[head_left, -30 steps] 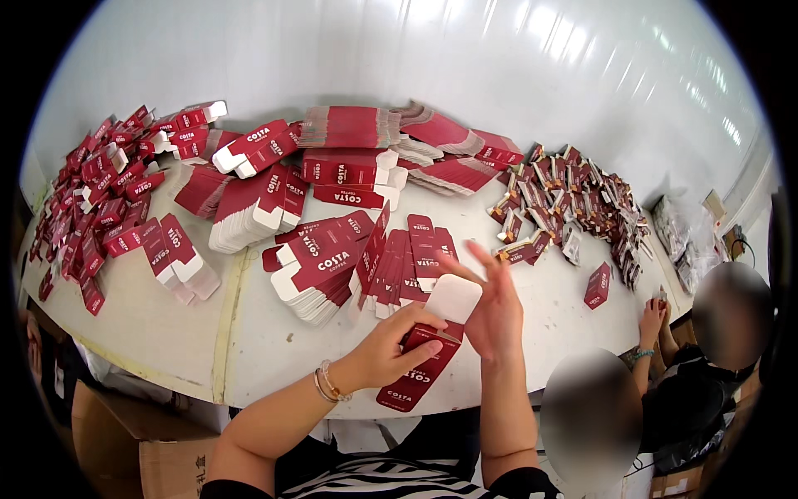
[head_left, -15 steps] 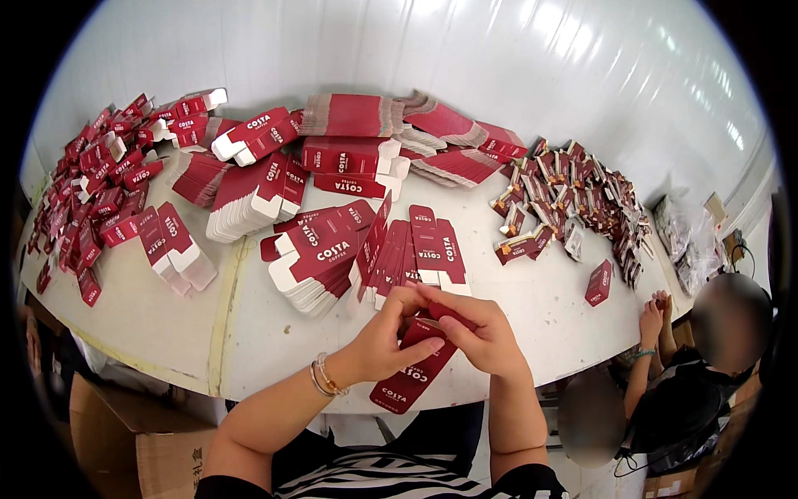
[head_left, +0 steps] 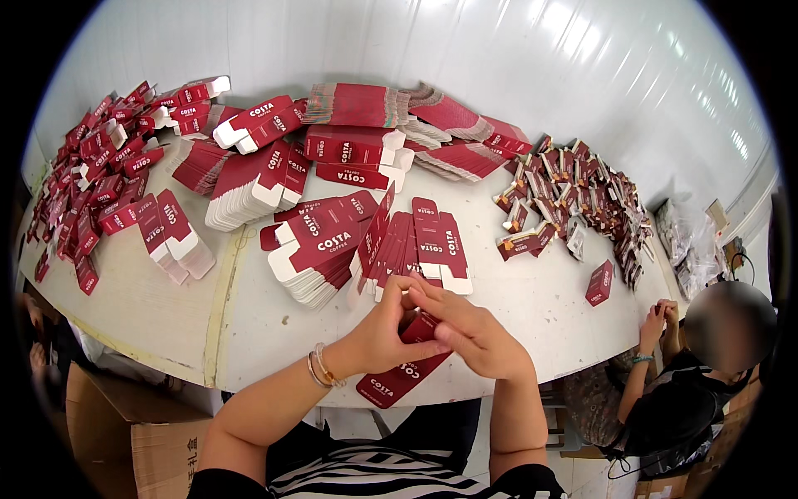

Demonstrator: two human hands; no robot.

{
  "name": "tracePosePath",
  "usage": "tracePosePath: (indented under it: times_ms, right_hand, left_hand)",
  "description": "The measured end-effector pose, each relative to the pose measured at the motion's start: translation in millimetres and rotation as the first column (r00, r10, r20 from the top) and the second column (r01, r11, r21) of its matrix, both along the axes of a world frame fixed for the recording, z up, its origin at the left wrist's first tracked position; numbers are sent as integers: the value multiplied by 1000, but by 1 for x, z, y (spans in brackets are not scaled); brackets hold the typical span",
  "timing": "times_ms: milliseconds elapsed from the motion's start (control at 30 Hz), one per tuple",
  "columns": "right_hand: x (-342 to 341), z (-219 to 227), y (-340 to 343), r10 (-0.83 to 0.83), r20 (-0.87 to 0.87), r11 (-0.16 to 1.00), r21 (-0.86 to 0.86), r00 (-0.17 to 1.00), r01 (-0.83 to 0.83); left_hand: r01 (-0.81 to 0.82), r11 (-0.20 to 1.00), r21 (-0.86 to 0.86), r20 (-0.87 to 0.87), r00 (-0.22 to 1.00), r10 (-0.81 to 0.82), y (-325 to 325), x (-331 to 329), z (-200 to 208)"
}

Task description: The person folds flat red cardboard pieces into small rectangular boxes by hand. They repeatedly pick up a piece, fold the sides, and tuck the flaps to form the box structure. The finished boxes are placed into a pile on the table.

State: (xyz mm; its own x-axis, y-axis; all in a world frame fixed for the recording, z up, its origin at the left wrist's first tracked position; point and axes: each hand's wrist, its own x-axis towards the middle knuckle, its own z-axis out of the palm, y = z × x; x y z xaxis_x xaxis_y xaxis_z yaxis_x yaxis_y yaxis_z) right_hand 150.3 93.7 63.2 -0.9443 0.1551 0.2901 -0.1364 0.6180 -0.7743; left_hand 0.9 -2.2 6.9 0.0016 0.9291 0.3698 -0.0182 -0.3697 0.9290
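In front of me, over the table's near edge, a long red carton [head_left: 394, 384] with white lettering slants between my hands. My left hand [head_left: 391, 328] is closed around its upper part, thumb across the front face. My right hand [head_left: 480, 337] presses on the carton's upper end, its fingers held together and meeting the left fingertips. These fingers hide most of that end. Just beyond my hands lie a fan of flat red cartons [head_left: 397, 254] and a stack of flattened red cartons with white flaps [head_left: 320, 249].
More flattened carton stacks [head_left: 258, 185] line the back. A heap of folded red cartons [head_left: 104, 183] covers the left. Small brown-red packets [head_left: 573, 191] are piled right, near a lone carton [head_left: 598, 284]. A co-worker's hands [head_left: 659, 320] are at the right edge. An open cardboard box [head_left: 166, 449] stands lower left.
The carton has shifted slightly left and down. My right hand has flattened over its upper end, and the flap seen there before is now covered.
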Motion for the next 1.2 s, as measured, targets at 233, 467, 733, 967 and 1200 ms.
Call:
tracePosePath:
  times_ms: [233,467,733,967,1200]
  right_hand:
    - [5,8,-23,-133,24,989,72,991,131]
    - [88,-8,26,-948,-150,279,30,280,960]
    - [29,-41,52,-696,-63,600,497,715,627]
    - [0,-69,67,-636,-11,634,564,772,530]
    - [0,-78,54,-650,-128,508,660,749,554]
  left_hand:
    - [37,994,-106,153,988,-20,0,-6,3]
    - [-316,947,-51,140,937,320,12,-9,-17]
    - [-383,917,-112,174,901,398,13,-13,-14]
    - [-360,929,-81,196,908,369,13,-10,-11]
    - [-332,941,-63,179,924,338,13,-12,-13]
